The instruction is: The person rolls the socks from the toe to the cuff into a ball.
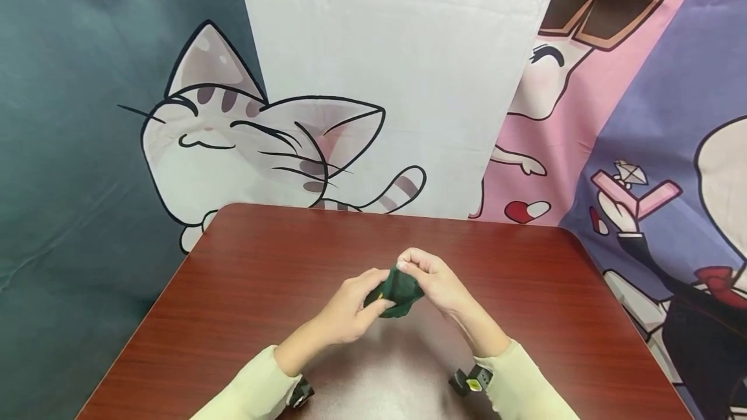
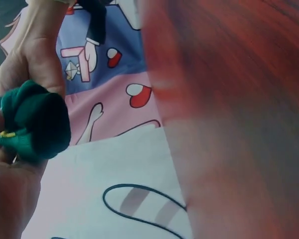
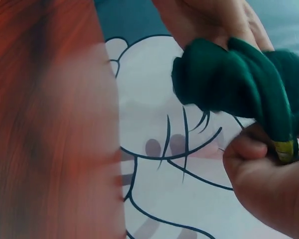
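A small bundle of dark green cloth with a little yellow mark is held up above the table; its exact kind cannot be told. My left hand grips it from the left, the thumb in front and the fingers behind. At its upper right edge, my right hand pinches the fabric between thumb and fingers. In the left wrist view, the green cloth shows a rounded, folded end. Seen from the right wrist, the cloth has thick folds, and a yellow patch lies near my right hand.
Below the hands spreads a reddish-brown wooden table with a glossy surface. Cartoon-printed cloth hangings stand behind it and at both sides. Dark wrist devices sit at the left cuff and the right cuff.
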`<state>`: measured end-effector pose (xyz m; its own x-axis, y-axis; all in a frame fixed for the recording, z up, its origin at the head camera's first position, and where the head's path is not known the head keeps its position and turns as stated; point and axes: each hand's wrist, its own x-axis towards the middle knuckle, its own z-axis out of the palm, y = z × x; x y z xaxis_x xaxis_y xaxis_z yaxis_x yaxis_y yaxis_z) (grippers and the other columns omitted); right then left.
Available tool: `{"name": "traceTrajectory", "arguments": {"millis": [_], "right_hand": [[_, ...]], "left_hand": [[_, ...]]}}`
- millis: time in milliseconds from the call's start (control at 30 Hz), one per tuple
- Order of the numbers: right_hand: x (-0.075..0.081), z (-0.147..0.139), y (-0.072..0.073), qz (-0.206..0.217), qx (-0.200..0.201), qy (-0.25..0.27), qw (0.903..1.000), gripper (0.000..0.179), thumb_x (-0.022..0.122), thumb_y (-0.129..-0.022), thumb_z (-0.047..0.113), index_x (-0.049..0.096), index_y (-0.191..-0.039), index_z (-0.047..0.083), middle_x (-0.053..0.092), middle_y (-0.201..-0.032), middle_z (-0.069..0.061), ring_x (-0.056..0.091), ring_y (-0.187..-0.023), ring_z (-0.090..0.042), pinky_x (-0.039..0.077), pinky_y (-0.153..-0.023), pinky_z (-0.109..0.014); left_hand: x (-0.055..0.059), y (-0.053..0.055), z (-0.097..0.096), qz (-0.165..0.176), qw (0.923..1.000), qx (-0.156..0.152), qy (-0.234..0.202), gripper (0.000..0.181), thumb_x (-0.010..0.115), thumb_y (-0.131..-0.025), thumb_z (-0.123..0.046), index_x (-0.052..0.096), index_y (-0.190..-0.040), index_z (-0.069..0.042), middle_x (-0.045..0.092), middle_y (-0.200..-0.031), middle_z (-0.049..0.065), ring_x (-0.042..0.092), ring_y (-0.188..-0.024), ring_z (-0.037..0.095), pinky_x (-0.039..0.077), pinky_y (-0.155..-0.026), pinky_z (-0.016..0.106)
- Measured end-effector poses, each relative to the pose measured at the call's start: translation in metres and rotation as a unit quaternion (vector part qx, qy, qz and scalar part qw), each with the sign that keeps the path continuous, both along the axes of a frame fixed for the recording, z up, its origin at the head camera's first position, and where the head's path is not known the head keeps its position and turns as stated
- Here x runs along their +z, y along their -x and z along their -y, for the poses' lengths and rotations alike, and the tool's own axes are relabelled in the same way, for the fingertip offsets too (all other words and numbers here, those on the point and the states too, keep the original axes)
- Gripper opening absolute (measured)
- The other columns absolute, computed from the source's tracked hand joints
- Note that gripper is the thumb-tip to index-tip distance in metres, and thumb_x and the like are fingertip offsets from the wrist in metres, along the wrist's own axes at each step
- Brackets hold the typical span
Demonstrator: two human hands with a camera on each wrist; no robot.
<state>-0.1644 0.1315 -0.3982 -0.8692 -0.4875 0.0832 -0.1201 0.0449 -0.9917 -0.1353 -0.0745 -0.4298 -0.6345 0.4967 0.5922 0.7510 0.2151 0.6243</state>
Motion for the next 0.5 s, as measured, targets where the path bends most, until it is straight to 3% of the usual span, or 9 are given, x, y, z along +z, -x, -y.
{"name": "traceTrajectory", "arguments": {"millis": [133, 233, 333, 433, 500], "right_hand": [[-0.002, 0.012, 0.008, -0.002, -0.074, -0.009, 0.9972, 0.014, 0.061, -0.100, 0.010, 0.061, -0.095, -0.003, 0.062, -0.073, 0.003, 0.058, -0.065, -0.006, 0.049, -0.059, -0.021], [-0.004, 0.017, 0.013, 0.016, -0.108, -0.010, 0.9940, 0.013, 0.064, -0.097, 0.010, 0.061, -0.097, -0.003, 0.062, -0.072, 0.003, 0.057, -0.065, -0.007, 0.048, -0.059, -0.021], [-0.007, 0.020, 0.015, 0.040, -0.119, -0.002, 0.9920, 0.012, 0.064, -0.097, 0.007, 0.058, -0.102, -0.002, 0.059, -0.073, 0.004, 0.054, -0.064, -0.007, 0.046, -0.059, -0.021], [-0.010, 0.020, 0.014, 0.067, -0.124, 0.013, 0.9899, 0.014, 0.063, -0.096, 0.006, 0.054, -0.103, -0.001, 0.056, -0.073, 0.004, 0.051, -0.064, -0.007, 0.044, -0.059, -0.021], [-0.012, 0.021, 0.013, 0.092, -0.124, 0.030, 0.9876, 0.012, 0.061, -0.098, 0.007, 0.053, -0.104, 0.000, 0.056, -0.078, 0.003, 0.052, -0.069, -0.007, 0.046, -0.063, -0.021]], "left_hand": [[-0.001, 0.002, -0.004, 0.092, 0.9926, 0.007, -0.080, 0.036, 0.067, -0.094, 0.001, 0.058, -0.128, 0.002, 0.066, -0.117, 0.016, 0.067, -0.104, 0.017, 0.058, -0.085, 0.032], [0.001, 0.004, -0.006, 0.165, 0.9750, -0.006, -0.148, 0.042, 0.064, -0.094, 0.005, 0.048, -0.133, 0.009, 0.063, -0.121, 0.026, 0.064, -0.111, 0.016, 0.056, -0.092, 0.031], [0.004, 0.006, -0.007, 0.229, 0.9536, -0.031, -0.193, 0.059, 0.061, -0.095, 0.008, 0.033, -0.147, 0.005, 0.058, -0.123, 0.030, 0.062, -0.112, 0.014, 0.055, -0.091, 0.027], [0.007, 0.008, -0.007, 0.256, 0.9474, -0.039, -0.188, 0.065, 0.060, -0.096, 0.007, 0.029, -0.153, 0.003, 0.056, -0.124, 0.030, 0.062, -0.110, 0.013, 0.056, -0.088, 0.025], [0.007, 0.009, -0.007, 0.254, 0.9512, -0.032, -0.173, 0.060, 0.061, -0.096, 0.007, 0.035, -0.150, 0.007, 0.056, -0.125, 0.030, 0.062, -0.110, 0.013, 0.055, -0.089, 0.024]]}}
